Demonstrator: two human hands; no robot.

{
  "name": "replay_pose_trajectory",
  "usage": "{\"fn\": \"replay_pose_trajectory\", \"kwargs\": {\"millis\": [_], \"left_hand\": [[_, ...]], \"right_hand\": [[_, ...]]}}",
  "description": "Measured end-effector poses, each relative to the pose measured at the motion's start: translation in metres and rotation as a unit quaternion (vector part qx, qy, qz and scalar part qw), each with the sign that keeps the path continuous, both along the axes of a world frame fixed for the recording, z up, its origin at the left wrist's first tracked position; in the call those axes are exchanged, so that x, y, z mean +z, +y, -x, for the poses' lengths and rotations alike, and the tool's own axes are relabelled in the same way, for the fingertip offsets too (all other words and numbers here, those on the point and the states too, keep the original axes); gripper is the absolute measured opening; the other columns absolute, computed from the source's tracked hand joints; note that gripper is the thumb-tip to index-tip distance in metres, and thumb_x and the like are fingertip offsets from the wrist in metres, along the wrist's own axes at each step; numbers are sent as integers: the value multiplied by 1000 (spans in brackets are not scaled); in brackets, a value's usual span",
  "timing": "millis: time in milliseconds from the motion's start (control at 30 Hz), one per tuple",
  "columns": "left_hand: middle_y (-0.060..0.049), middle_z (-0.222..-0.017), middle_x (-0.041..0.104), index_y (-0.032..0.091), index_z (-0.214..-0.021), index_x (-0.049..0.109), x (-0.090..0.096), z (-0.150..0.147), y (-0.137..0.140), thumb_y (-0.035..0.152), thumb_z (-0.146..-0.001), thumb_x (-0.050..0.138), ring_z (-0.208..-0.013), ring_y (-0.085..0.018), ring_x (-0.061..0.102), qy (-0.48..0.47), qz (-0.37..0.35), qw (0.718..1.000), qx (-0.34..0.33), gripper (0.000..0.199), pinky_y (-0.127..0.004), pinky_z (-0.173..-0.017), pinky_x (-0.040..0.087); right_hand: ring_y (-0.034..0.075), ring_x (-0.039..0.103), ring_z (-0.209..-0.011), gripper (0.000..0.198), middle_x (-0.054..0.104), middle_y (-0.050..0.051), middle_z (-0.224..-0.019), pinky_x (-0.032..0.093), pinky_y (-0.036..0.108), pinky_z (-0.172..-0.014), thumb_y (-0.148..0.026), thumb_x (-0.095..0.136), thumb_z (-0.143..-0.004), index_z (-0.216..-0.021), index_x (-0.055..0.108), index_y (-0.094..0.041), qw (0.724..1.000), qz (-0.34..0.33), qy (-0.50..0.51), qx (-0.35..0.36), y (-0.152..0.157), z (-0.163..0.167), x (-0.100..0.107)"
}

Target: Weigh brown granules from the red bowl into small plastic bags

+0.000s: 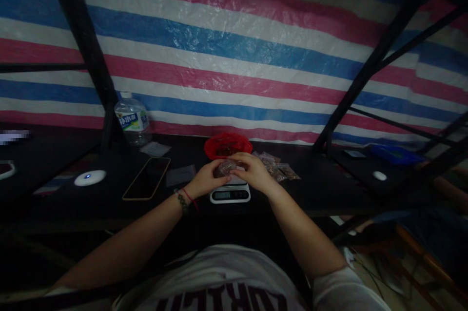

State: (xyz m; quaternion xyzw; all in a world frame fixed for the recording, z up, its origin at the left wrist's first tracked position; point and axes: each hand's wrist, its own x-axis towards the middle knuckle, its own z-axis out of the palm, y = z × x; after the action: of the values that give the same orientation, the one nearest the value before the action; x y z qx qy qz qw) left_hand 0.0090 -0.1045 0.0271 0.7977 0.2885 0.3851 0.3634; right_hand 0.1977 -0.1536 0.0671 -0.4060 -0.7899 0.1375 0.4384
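My left hand (209,177) and my right hand (255,170) curve around a small clear plastic bag (227,167), one from each side. The bag is over a white digital scale (230,196); whether it rests on the pan I cannot tell. Fingers hide part of the bag, and its brownish contents are hard to make out. Just behind my hands stands a red plastic bag or lined bowl (212,147) with dark loose pieces inside. Several filled clear packets (280,170) lie to the right of my right hand.
Left of my hands lie flat clear bags (181,175), a phone (146,179) and a white rounded device (90,178). A large water bottle (132,121) stands behind them. Black metal posts (89,48) frame the desk before a striped sheet (226,52). Another person's arm (451,186) shows far right.
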Motion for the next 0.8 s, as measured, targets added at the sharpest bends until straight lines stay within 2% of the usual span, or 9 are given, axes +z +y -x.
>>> {"fn": "replay_pose_trajectory", "kwargs": {"millis": [200, 367, 467, 533, 600, 700, 800], "left_hand": [[-11, -114, 66, 14, -113, 60, 2, 0, -4, 38, -71, 69, -104, -26, 62, -77, 56, 995, -34, 50, -39, -95, 46], [-11, -115, 66, 15, -113, 61, 3, 3, -3, 38, -68, 72, -105, -26, 60, -106, 95, 989, -38, 51, -40, -96, 45], [-11, -114, 66, 15, -113, 62, 2, 2, -2, 36, -68, 72, -105, -25, 60, -140, 128, 980, -56, 50, -37, -94, 45], [-10, -109, 67, 15, -113, 62, 1, 3, -1, 35, -68, 71, -98, -22, 61, -187, 175, 964, -68, 49, -33, -87, 47], [-8, -98, 67, 15, -113, 61, 4, 4, 0, 37, -71, 66, -84, -17, 61, -245, 240, 937, -71, 48, -28, -76, 48], [-8, -87, 64, 14, -114, 60, 10, 9, -2, 44, -74, 55, -67, -14, 56, -297, 324, 893, -95, 50, -27, -62, 46], [-9, -84, 62, 13, -108, 63, 15, 12, -7, 50, -71, 53, -64, -15, 53, -282, 363, 874, -157, 53, -28, -59, 44]], "right_hand": [[19, 61, -106, 41, 60, 7, -121, 55, 33, -85, -23, 69, -78, -118, 64, -27, 996, 38, 83, 24, -8, -6, 0], [22, 58, -113, 48, 59, 9, -127, 54, 35, -86, -20, 65, -78, -126, 59, -26, 998, 48, 28, 15, -14, -8, 8], [21, 57, -116, 58, 57, 9, -132, 52, 34, -88, -16, 61, -78, -135, 51, -26, 997, 62, 42, 23, -11, -8, 3], [20, 59, -112, 62, 57, 10, -130, 53, 32, -86, -13, 60, -77, -137, 47, -25, 995, 71, 72, 15, -2, -9, -6], [20, 61, -108, 59, 61, 10, -125, 52, 33, -87, -13, 61, -75, -132, 52, -23, 994, 74, 81, -15, 8, -10, -19], [21, 62, -105, 49, 67, 8, -112, 47, 39, -96, -13, 67, -70, -118, 62, -20, 994, 66, 19, -81, 23, -11, -40], [24, 60, -108, 42, 68, 9, -109, 43, 43, -99, -13, 70, -67, -109, 67, -18, 990, 64, -52, -112, 32, -11, -58]]}}
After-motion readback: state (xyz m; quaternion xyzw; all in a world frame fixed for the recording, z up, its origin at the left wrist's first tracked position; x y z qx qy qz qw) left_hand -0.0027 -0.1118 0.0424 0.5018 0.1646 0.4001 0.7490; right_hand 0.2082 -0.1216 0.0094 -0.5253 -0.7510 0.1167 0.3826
